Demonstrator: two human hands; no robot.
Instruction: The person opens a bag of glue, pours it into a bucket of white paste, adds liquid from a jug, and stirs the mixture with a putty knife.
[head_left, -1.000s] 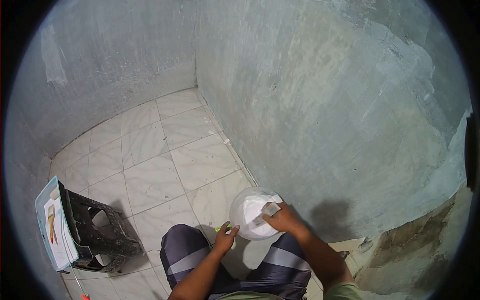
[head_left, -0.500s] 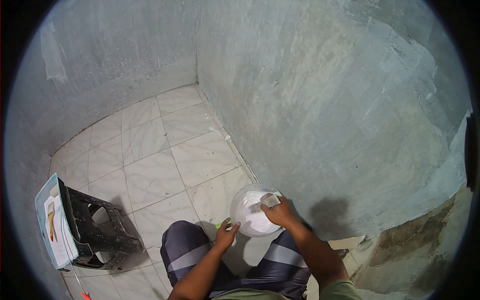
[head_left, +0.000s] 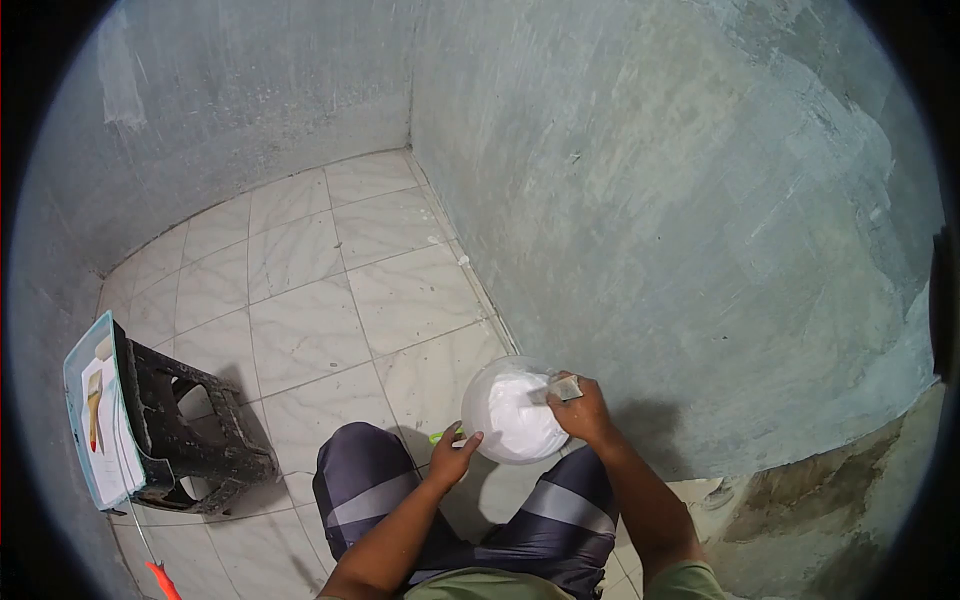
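A round translucent plastic tub point(head_left: 484, 395) with smooth white paste point(head_left: 525, 420) in it sits between my knees, close to the wall. My left hand point(head_left: 455, 460) grips its left rim, thumb over the edge. By those fingers a bright green piece point(head_left: 446, 436) sticks out; what it belongs to is hidden. In my right hand point(head_left: 587, 412) is a flat, paste-smeared scraper point(head_left: 566, 387), held over the right side of the tub, its tip at the paste. My fingers cover most of its handle.
A black plastic stool point(head_left: 190, 425) at the left carries a light-blue tray point(head_left: 75, 395) with a paintbrush point(head_left: 93, 410) on white material. A tool with an orange handle point(head_left: 161, 580) leans below it. Grey plastered walls point(head_left: 640, 220) meet the tiled floor point(head_left: 310, 340).
My right hand and the scraper have moved right, toward the tub's right rim, uncovering more of the paste. The left hand keeps its hold on the rim. The view has shifted slightly.
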